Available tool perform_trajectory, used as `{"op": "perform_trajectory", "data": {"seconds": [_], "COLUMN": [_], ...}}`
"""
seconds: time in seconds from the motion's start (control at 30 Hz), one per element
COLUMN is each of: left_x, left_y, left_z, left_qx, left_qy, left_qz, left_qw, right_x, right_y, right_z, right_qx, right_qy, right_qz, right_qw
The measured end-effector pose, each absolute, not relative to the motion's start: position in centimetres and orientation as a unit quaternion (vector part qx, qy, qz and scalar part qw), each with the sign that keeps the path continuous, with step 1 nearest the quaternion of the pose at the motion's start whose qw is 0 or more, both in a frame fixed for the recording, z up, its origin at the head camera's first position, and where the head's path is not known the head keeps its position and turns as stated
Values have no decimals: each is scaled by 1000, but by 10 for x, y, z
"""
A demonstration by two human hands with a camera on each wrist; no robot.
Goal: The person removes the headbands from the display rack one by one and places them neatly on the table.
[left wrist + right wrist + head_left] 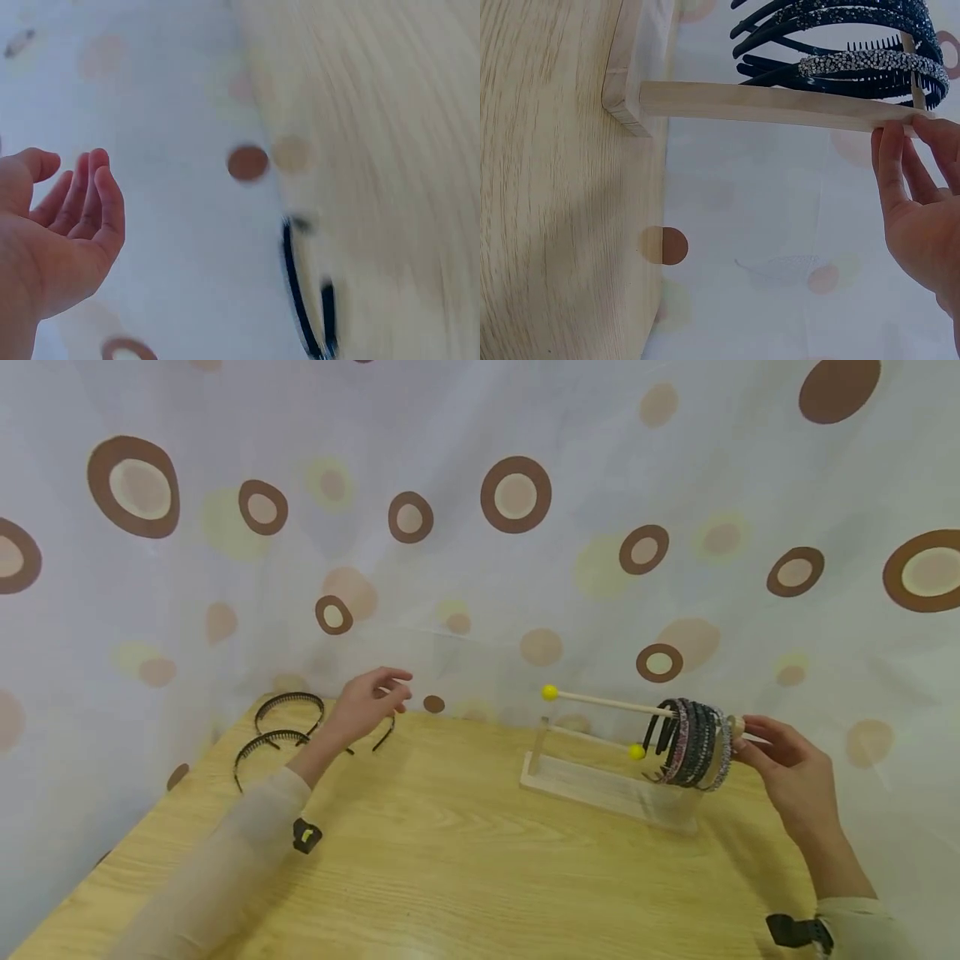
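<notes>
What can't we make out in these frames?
Head: top of one loose headband, behind the left hand.
Head: exact count of racked headbands on the wooden stand; they overlap.
Left wrist: lower part of the blurred headband; bottom edge cuts it.
Right wrist: uppermost racked headbands; top edge cuts them off.

The bare left hand [60, 251] hangs there, fingers loosely bent and thumb apart, against a whitish sheet [180, 247] printed with round spots. Beyond the little finger sits a solid brown round spot [248, 163]; farther out that way spreads a pale wood-grained table [397, 187]. A slim, curved black headband [296, 289], blurred, shows along its edge, well apart from the hand.
</notes>
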State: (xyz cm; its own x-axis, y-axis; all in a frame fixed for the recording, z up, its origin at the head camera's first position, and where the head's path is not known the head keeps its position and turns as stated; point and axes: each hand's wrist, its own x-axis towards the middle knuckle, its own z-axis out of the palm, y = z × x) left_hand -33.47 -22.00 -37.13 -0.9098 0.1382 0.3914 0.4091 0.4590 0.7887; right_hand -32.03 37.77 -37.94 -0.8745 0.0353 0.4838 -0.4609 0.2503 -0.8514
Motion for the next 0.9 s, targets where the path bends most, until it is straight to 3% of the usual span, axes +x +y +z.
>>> {"op": "perform_trajectory", "data": {"seconds": [0.57, 0.9], "left_x": [-309, -296], "left_y": [4, 126], "left_z": [-378, -395], "left_qx": [-329, -247], "left_qy": [-794, -757], "left_qz": [-498, -584], "left_qw": [115, 156], "right_x": [-322, -318], "right_y": [376, 379], "right_z": [-378, -374], "right_qx": [144, 143], "right_qy": [-751, -752], "right_qz": [614, 609], "right_qw": [196, 208]}}
